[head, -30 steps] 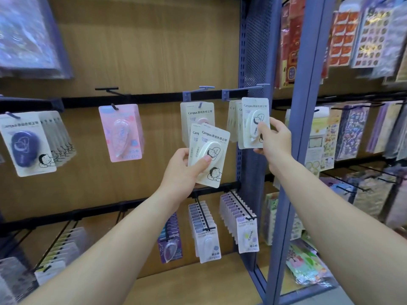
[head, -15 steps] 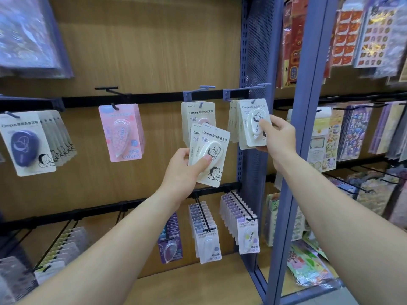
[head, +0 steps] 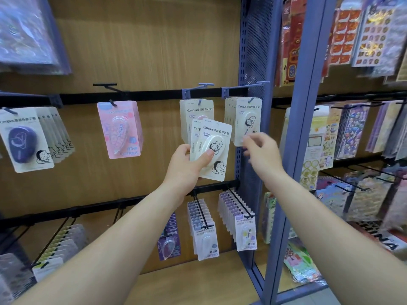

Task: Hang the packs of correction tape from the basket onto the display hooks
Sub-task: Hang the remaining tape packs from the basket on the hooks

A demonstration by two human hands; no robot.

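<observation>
Two correction tape packs [head: 212, 148] sit fanned in my left hand [head: 187, 168], gripped low so the front one lifts off easily; my right hand [head: 261, 150], loosely curled and empty, hovers by the hung pack [head: 247, 116] at the rack's [head: 242, 62] right edge.

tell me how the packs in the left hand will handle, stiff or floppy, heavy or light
Probably stiff: the packs stand flat and upright though the left hand grips only their lower part. Likely light, since a thumb-and-finger grip carries two. The glossy blister under the thumb may be slippery.
</observation>
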